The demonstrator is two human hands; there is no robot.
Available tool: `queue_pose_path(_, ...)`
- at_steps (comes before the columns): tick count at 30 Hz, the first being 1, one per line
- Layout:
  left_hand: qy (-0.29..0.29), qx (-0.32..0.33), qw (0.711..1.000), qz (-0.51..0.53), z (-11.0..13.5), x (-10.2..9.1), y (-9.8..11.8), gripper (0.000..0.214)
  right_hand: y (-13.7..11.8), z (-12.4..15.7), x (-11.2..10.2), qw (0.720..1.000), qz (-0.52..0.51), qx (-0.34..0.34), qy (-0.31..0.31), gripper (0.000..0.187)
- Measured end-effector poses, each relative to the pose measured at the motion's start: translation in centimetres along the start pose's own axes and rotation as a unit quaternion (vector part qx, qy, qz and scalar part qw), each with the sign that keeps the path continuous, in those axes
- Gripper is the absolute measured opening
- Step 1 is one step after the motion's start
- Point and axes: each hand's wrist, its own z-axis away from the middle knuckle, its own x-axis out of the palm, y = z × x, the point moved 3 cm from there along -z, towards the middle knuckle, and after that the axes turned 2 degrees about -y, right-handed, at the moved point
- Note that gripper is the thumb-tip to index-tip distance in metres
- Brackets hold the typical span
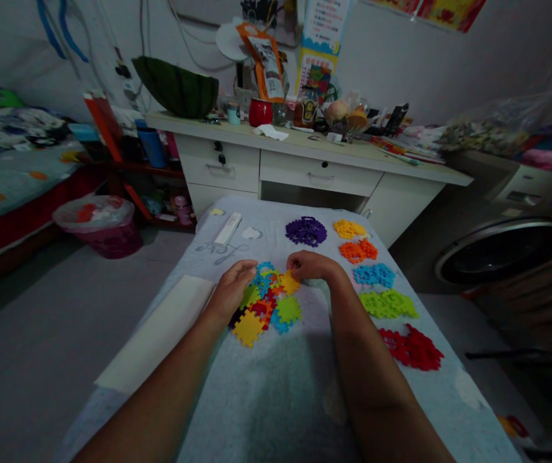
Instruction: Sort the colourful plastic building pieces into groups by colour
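A mixed heap of foam-like interlocking puzzle pieces (260,308) in yellow, green, blue, red and orange lies on the cloth in front of me. At its upper left, my left hand (231,290) has its fingers closed together against a blue puzzle piece (262,283). From the other side, my right hand (313,265) is curled, its fingertips pinched at a yellow puzzle piece (289,283) along the heap's upper right edge. Sorted piles lie farther off: purple (306,231), yellow (349,228), orange (358,250), blue (374,275), green (388,304) and red (414,348).
A long whitish board (160,334) lies along the left side of the cloth-covered table (266,399). Beyond it is a small white box (228,229). A cluttered white desk (319,173) stands behind, a washing machine (498,212) right, a pink bin (107,235) left.
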Motion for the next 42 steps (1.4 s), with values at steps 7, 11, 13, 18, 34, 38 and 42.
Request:
queue_pose_path(7, -0.013, 0.036, 0.997, -0.061, 0.0, 0.3, -0.1, 0.041, 2.3, 1.7, -3.5, 0.961, -0.023, 0.016, 0.274, 0.008)
queue_pose_path(11, -0.007, 0.087, 0.986, -0.139, 0.0, 0.1, -0.1, 0.037, 3.4, 1.6, -3.4, 0.96, 0.065, 0.046, 0.269, 0.016)
queue_pose_path(13, -0.014, 0.124, 0.975, -0.185, -0.1, 0.0, -0.1, 0.035, 4.0, 1.6, -3.0, 0.971, 0.086, 0.056, 0.217, 0.02)
queue_pose_path(18, -0.049, 0.185, 0.94, -0.282, -0.1, 0.0, -0.2, 0.039, 5.0, 1.9, -2.7, 0.974, 0.106, 0.086, 0.18, 0.046)
queue_pose_path(34, -0.111, 0.197, 0.899, -0.374, 0.7, 1.7, -0.5, 0.048, 8.7, 2.6, -8.3, 0.924, 0.019, 0.127, 0.36, 0.048)
queue_pose_path(38, -0.107, 0.202, 0.901, -0.369, 0.7, 2.0, -0.5, 0.048, 12.1, 2.0, -12.0, 0.863, 0.069, 0.238, 0.439, 0.053)
queue_pose_path(42, -0.104, 0.205, 0.902, -0.366, 0.7, 2.0, -0.5, 0.045, 14.5, 1.8, -14.0, 0.836, 0.128, 0.312, 0.432, 0.048)
